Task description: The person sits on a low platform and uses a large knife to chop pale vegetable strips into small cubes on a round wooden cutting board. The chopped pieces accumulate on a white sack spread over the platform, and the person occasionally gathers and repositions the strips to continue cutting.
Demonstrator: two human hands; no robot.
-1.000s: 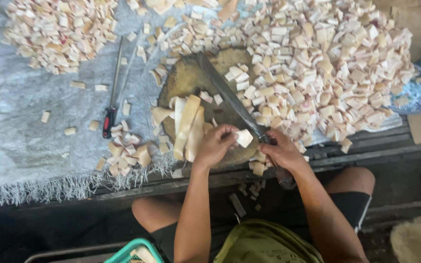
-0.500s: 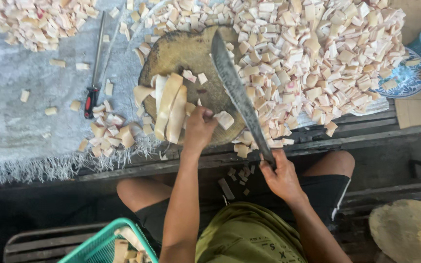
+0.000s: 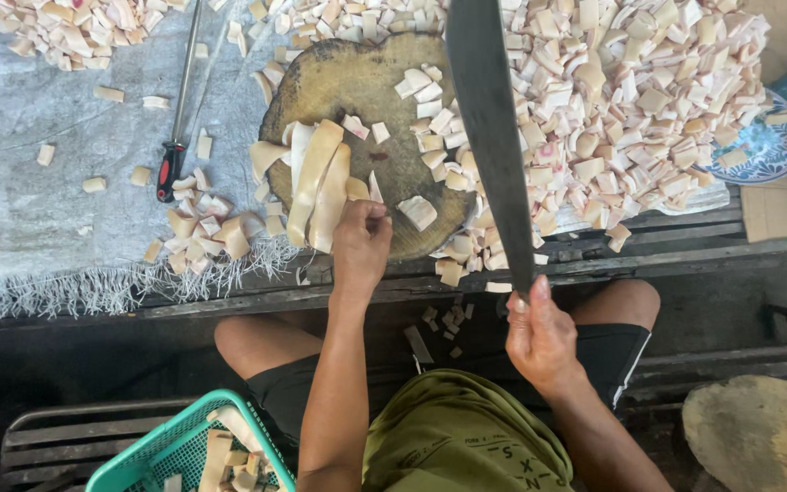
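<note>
The right hand (image 3: 539,337) is closed around the handle of a long, dark cleaver blade (image 3: 491,137), raised so the blade reaches away over the work. The left hand (image 3: 362,241) is curled, fingertips pressing down on pale, long strips (image 3: 321,187) lying on the near left part of a round, worn wooden chopping block (image 3: 357,87). One cut chunk (image 3: 417,212) sits just right of that hand. A big heap of pale cut pieces (image 3: 630,100) spreads right of the block. Farther left, a red-handled sharpening rod (image 3: 178,118) lies on the grey cloth (image 3: 38,228). A green basket (image 3: 175,446) stands near the left knee.
</note>
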